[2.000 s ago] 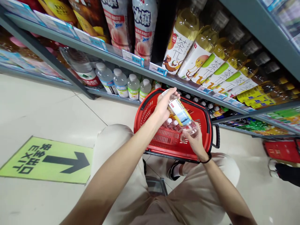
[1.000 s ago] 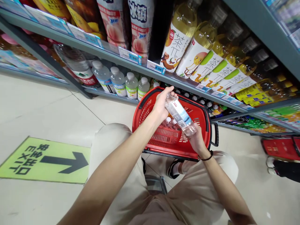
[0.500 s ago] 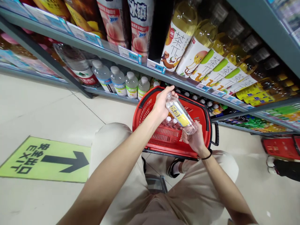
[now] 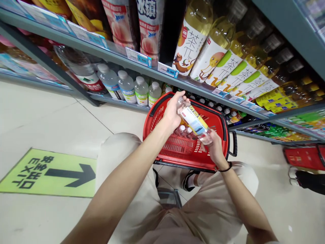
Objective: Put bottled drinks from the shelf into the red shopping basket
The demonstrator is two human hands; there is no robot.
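Observation:
A clear plastic bottle (image 4: 195,121) with a white, blue and yellow label lies slanted between my two hands, above the red shopping basket (image 4: 165,154). My left hand (image 4: 174,110) is closed round its neck end. Around its base, at the lower right, the fingers of my right hand (image 4: 215,145) are wrapped; a dark band circles that wrist. Inside the basket, partly covered by the held bottle, are small bottles with white caps (image 4: 181,128). The basket's black handle (image 4: 234,144) sticks out on the right.
A drinks shelf (image 4: 152,69) runs across in front, with tea bottles (image 4: 191,47) above and water bottles (image 4: 126,86) below. On the left floor is a green exit sign (image 4: 50,173). At far right stand another red basket (image 4: 304,157) and a person's legs (image 4: 311,181).
The bottle has been turned about its length in my hands; the yellow SODA panel has rolled away and a white and blue side now faces up. Both hands stay over the basket.

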